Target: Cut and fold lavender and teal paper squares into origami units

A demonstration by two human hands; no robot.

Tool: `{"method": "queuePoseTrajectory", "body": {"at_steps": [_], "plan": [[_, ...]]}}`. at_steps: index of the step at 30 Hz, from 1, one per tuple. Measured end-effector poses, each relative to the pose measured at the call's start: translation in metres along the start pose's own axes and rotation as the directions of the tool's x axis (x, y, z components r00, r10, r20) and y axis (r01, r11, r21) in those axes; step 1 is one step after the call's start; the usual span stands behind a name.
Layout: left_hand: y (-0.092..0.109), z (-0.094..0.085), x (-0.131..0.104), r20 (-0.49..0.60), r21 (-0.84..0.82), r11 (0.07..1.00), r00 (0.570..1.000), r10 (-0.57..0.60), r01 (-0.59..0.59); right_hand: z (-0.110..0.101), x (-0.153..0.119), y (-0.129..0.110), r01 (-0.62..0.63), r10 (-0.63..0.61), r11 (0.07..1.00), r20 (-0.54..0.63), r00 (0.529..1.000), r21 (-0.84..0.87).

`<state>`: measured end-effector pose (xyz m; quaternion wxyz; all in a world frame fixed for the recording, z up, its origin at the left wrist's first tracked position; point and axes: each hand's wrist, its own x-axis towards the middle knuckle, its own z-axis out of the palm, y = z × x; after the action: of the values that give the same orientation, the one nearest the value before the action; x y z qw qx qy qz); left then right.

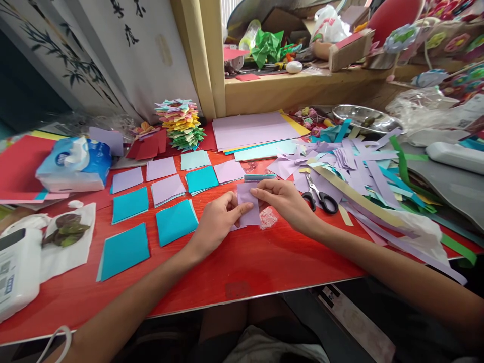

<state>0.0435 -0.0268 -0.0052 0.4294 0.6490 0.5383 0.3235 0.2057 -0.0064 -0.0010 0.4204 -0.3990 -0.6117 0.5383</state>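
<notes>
A small purple paper piece [250,214] is held upright between both hands, above the red table. My left hand [221,219] pinches its left side, thumb across the front. My right hand [282,201] pinches its upper right edge. Just behind the paper lies a flat bluish item [259,177], partly hidden. Left of the hands are several stacks of squares, among them a teal stack [176,222], a purple stack [168,189] and a pale green stack [195,160]. Black-handled scissors [319,195] lie to the right of my right hand.
Paper strips [363,166] pile up at the right. Large purple sheets [253,130] and a folded-paper tower [180,123] stand behind. A tissue pack [75,164] and a white device [18,275] are at the left. A metal dish [365,118] sits at back right.
</notes>
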Motion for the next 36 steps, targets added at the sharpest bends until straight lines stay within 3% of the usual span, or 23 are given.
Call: {"method": "queuePoseTrajectory", "body": {"at_steps": [3,9,14,19,22,26,36], "plan": [[-0.001,0.001,0.000,-0.005,0.000,1.000,1.000,-0.018,0.018,0.000,-0.001,0.000,0.005,-0.005,1.000,0.009,1.000,-0.013],[-0.001,0.002,0.001,0.084,-0.156,0.987,0.996,-0.023,0.036,-0.003,0.001,0.002,-0.002,0.002,1.000,-0.004,1.000,-0.014],[0.000,0.002,0.000,0.045,-0.187,0.980,0.997,-0.063,0.070,-0.004,0.003,0.002,-0.032,0.034,0.998,0.048,0.998,-0.049],[0.000,0.000,0.002,0.063,-0.103,0.994,0.997,-0.038,0.044,-0.005,0.001,0.003,0.031,-0.021,0.985,0.059,0.998,-0.169],[0.001,-0.003,0.003,-0.035,-0.053,0.998,0.999,0.030,-0.032,-0.005,0.001,0.004,0.057,-0.037,0.960,0.078,0.996,-0.273],[0.002,-0.006,0.004,-0.143,-0.077,0.991,0.985,0.094,-0.106,-0.003,0.001,0.009,0.004,0.022,0.990,0.178,0.984,-0.141],[0.000,-0.009,0.004,-0.105,-0.114,0.983,0.986,0.130,-0.142,-0.002,0.002,0.010,-0.128,0.126,0.992,0.244,0.962,-0.009]]}}
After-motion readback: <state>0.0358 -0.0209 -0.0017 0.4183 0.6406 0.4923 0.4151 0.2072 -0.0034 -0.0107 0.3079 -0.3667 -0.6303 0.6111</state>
